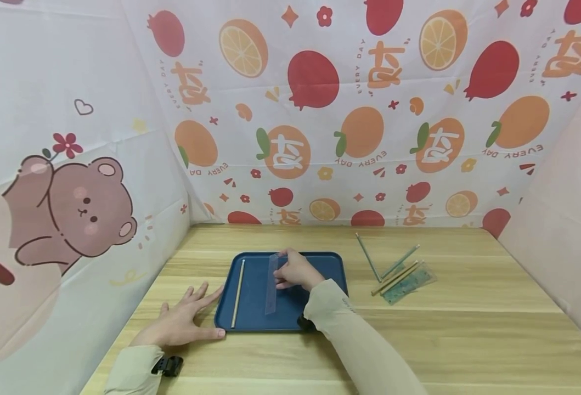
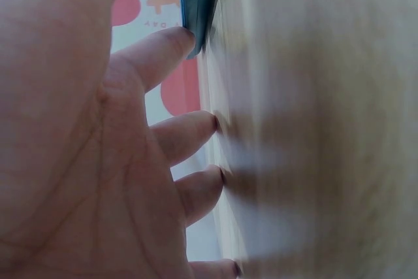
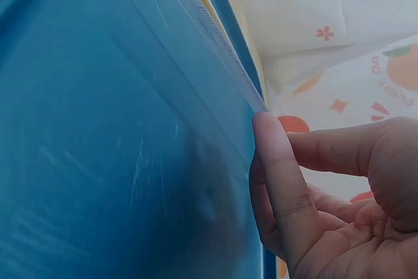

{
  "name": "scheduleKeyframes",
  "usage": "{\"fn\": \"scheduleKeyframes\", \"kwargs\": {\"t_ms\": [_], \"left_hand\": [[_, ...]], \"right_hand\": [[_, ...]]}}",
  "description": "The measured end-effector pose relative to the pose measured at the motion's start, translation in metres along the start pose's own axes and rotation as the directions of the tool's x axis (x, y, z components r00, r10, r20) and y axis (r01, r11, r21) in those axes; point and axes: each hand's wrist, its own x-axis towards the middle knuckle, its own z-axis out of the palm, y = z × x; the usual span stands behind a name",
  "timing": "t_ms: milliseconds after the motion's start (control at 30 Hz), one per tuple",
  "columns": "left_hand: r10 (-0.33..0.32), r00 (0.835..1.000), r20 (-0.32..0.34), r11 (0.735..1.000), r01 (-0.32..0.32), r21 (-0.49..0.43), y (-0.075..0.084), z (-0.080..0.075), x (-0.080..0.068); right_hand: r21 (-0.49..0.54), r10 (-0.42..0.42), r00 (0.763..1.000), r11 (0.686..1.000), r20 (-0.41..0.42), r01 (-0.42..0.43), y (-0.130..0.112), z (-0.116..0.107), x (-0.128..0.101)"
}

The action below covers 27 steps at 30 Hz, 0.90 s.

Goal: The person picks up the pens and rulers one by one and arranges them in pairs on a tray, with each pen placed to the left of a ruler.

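Note:
My right hand pinches a clear plastic ruler near its far end, over the blue tray. In the right wrist view the ruler slants away from the thumb and fingertips, its edge markings showing, with a reflection of it in the tray. A gold pencil lies lengthwise along the tray's left side. Fingers spread, my left hand rests at the tray's left edge. The left wrist view shows fingertips on the table and one finger against the tray's side.
Right of the tray, two green pencils and two gold pencils lie on and around clear pieces with a green pattern. Printed cloth hangs behind the wooden table and along both sides.

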Motion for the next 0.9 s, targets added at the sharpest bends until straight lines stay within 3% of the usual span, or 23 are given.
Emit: {"fn": "scheduleKeyframes", "kwargs": {"t_ms": [900], "left_hand": [[-0.009,1.000,0.007,1.000,0.009,0.003,0.002,-0.002,-0.001]], "right_hand": [[-0.076,0.029,0.999,0.997,-0.022,-0.031,-0.007,0.046,0.014]]}}
